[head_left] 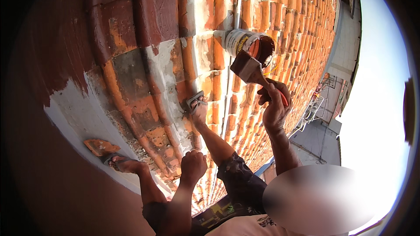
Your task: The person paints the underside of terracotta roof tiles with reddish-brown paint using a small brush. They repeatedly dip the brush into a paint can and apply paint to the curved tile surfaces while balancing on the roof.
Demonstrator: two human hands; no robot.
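My right hand (278, 100) is closed round the handle of a wide paintbrush (250, 71). Its bristles are dark with paint and overlap the lower rim of the paint bucket (239, 43) in this view; I cannot tell whether they touch it. The bucket is white, with dark red-brown paint at its mouth, and stands on the roof tiles (210, 52). My left hand (194, 166) is a fist close to my legs, with nothing showing in it. Red-brown paint (157, 13) covers the tiles at the upper left.
My sandalled feet (199, 105) stand apart on the sloping tiles. A pale strip (83, 113) runs along the left wall (65, 161), with a broken tile piece (101, 147) on it. A thin pipe (226, 100) crosses the roof. Metal frames (313, 109) and neighbouring roofs lie at the right.
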